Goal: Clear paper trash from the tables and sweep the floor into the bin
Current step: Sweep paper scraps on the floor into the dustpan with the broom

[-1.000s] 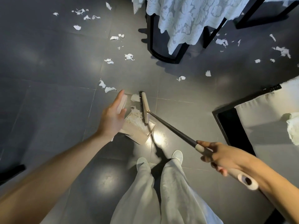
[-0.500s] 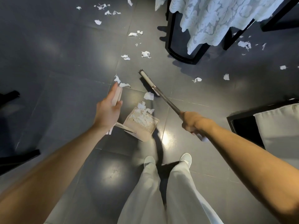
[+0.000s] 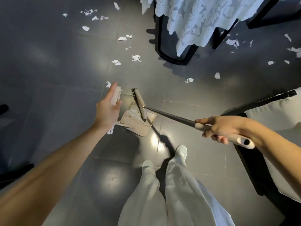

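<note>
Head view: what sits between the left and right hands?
The dustpan, holding paper scraps, with the broom head across it; the head view shows this.

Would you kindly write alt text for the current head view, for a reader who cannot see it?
Seen from above, a person's left hand holds a beige dustpan by its handle while the right hand grips a broom, its head at the pan's mouth, paper inside. Torn white paper scraps litter the dark tiled floor ahead, near a lace tablecloth.
</note>
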Motion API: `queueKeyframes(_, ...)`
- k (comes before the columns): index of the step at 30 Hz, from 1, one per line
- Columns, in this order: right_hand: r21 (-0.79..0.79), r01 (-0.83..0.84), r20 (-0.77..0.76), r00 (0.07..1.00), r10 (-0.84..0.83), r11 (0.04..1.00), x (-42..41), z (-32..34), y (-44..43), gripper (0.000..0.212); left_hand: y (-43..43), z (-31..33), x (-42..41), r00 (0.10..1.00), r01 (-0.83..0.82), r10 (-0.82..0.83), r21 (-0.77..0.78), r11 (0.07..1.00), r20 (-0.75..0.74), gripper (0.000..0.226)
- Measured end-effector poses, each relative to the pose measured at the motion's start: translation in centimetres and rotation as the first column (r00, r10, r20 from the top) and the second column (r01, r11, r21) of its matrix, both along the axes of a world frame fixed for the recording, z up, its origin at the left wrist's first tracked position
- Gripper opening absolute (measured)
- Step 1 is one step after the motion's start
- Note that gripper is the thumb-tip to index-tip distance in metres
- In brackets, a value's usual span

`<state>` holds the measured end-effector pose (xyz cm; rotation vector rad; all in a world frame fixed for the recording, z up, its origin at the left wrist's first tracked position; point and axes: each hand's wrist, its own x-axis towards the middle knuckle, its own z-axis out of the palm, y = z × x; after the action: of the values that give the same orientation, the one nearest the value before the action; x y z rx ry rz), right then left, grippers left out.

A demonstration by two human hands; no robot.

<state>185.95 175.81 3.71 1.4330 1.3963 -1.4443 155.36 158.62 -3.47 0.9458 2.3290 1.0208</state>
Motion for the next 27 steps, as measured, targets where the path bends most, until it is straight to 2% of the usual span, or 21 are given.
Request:
queueKeyframes(9,0.021,0.29,-0.068,0.955,-0.288,0.957,8.5,2.8,10.0,0.057,12.9,1.5,4.5,0.993,0.071,-0.076,0.055,0.996,0.087,0.064)
queueKeyframes(14,0.105,0.404,-0.119,0.912,-0.392,0.909,12.7,1.7,19.1,0.063,22.9,1.3,7.9,0.993,0.104,-0.104,0.014,0.994,0.047,0.064)
queueKeyframes(17,0.215,0.341,-0.13,0.939,-0.319,0.915,14.8,1.1,24.2,0.065,28.5,0.9,9.5,0.988,0.151,-0.151,-0.013,0.988,0.022,0.064)
queueKeyframes(19,0.305,0.23,-0.086,0.973,-0.213,0.924,15.9,0.8,27.5,0.065,31.7,0.5,10.3,0.986,0.166,-0.166,-0.039,0.985,-0.006,0.063)
queueKeyframes(23,0.392,0.114,-0.003,0.992,-0.123,0.913,16.9,0.1,33.4,0.065,36.5,0.2,11.2,0.987,0.155,-0.157,-0.068,0.986,-0.029,0.063)
queueKeyframes(27,0.441,0.059,0.088,0.99,-0.108,0.896,16.9,-2.8,38.5,0.042,40.5,-0.5,11.3,0.987,0.148,-0.153,-0.082,0.986,-0.051,0.063)
